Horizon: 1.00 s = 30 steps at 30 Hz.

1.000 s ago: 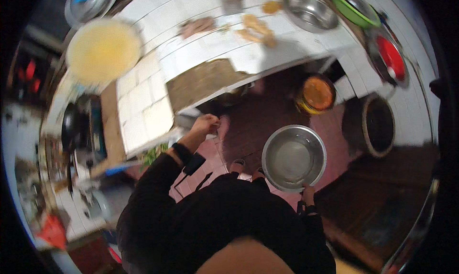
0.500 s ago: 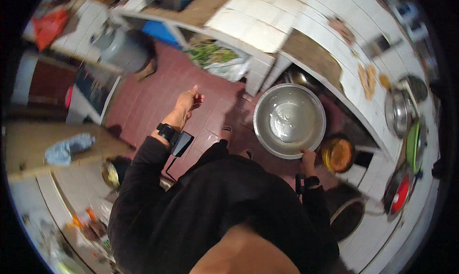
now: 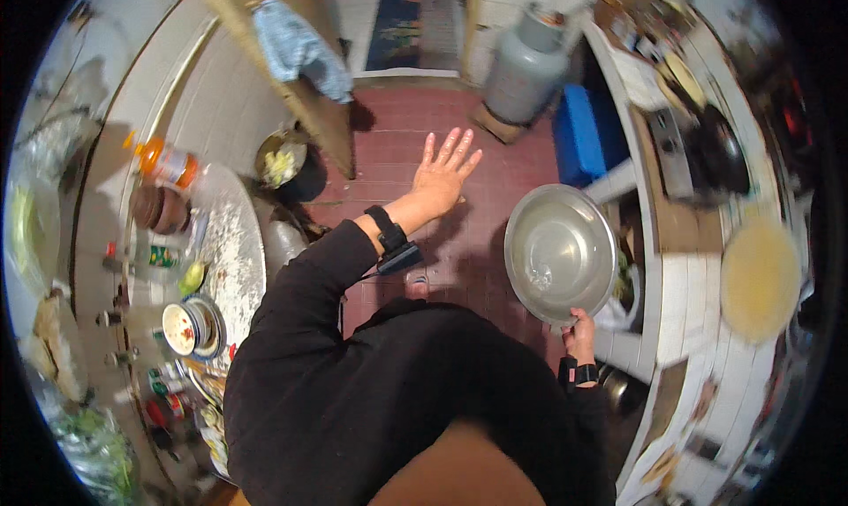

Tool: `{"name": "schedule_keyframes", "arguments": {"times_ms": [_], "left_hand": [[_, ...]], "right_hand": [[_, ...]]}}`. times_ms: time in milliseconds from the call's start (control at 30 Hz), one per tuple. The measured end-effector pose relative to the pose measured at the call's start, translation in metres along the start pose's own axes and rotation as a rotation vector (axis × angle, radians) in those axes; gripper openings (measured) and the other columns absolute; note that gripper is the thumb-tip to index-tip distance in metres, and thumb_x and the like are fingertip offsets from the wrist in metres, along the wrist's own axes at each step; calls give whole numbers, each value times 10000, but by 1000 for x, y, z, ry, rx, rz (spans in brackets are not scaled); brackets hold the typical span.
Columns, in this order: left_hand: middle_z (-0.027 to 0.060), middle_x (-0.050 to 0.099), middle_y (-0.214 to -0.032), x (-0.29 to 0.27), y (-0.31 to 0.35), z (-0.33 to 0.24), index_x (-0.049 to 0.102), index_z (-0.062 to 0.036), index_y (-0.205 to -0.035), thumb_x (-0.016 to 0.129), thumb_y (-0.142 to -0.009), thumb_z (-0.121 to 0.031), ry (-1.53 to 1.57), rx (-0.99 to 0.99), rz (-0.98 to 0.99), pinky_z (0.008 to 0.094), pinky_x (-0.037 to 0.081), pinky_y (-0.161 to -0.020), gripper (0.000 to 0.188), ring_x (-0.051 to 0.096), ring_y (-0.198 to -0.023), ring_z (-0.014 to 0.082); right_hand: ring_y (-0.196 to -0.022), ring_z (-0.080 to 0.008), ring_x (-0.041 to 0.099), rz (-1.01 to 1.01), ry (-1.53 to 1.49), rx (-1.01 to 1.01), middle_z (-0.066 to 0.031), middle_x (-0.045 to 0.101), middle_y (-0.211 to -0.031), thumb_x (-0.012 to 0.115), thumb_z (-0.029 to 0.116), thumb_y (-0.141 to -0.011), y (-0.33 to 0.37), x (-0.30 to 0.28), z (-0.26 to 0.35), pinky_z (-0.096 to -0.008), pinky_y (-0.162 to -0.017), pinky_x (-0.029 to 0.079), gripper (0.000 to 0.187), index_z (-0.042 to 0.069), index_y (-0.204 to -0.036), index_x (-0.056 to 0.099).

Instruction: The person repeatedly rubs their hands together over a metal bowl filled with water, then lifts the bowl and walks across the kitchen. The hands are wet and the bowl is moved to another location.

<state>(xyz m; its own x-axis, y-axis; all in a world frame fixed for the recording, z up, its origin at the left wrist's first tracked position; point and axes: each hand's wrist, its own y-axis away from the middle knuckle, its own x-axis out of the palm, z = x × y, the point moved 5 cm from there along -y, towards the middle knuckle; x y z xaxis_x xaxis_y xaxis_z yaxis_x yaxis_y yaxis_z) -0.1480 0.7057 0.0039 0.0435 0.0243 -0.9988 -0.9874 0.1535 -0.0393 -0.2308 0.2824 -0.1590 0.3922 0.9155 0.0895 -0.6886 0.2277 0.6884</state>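
Observation:
My right hand grips the near rim of a wide metal basin, fingers closed round its edge. The basin hangs tilted over the red tiled floor, beside the counter on the right, with a little clear liquid and a bright glint at its bottom. Stretched forward over the floor, my left hand is open with its fingers spread and nothing in it. A black band with a small box is strapped to my left wrist, and another band circles the right one.
Ahead stand a grey gas cylinder and a blue box. A wooden door with a blue cloth over it is at the far left, near a pot of leaves. On the left, a cluttered table; on the right, a tiled counter with a stove.
My view has swung left, bringing the door, gas cylinder and left table round. The basin has come along in my right hand and tilts more. My left hand's fingers have spread.

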Motion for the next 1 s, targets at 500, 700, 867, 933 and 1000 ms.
{"name": "schedule_keyframes", "arguments": {"times_ms": [500,700,867,933,1000], "left_hand": [[69,169,-1457,37,-106,290,256,-103,-1370,699,-638,-334,-147,-372,-200,512,132,-1061,885,146,-1348,241],[86,106,-1470,36,-226,395,181,-70,-1391,715,-642,-388,-128,-508,-19,510,90,-1069,973,77,-1360,247],[121,372,-1307,39,-315,496,457,-60,-1181,672,-700,-188,140,-646,-58,443,289,-991,542,296,-1248,295],[117,495,-1181,48,-352,545,554,-78,-1034,650,-704,-138,324,-740,-38,405,413,-891,349,432,-1138,305],[101,546,-999,46,-393,592,590,-96,-937,599,-695,-85,304,-675,-210,390,457,-771,242,508,-985,289]], "right_hand": [[-430,-160,451,445,361,-36,-63,540,-673,588,85,-716,-185,512,153,-266,-356,347,129,16,-818,546],[-644,-196,564,584,341,-169,-75,584,-761,583,76,-743,-263,692,195,-290,-519,445,169,-23,-880,586],[-627,-203,558,981,739,-615,-75,596,-739,578,67,-723,-318,821,217,-309,-518,437,153,2,-856,619],[-627,-235,563,1042,684,-682,-113,599,-734,568,72,-716,-345,877,226,-333,-518,433,173,2,-866,619],[-630,-263,570,1093,866,-1036,-136,594,-729,558,83,-716,-360,936,246,-357,-538,443,192,3,-882,612]]}}
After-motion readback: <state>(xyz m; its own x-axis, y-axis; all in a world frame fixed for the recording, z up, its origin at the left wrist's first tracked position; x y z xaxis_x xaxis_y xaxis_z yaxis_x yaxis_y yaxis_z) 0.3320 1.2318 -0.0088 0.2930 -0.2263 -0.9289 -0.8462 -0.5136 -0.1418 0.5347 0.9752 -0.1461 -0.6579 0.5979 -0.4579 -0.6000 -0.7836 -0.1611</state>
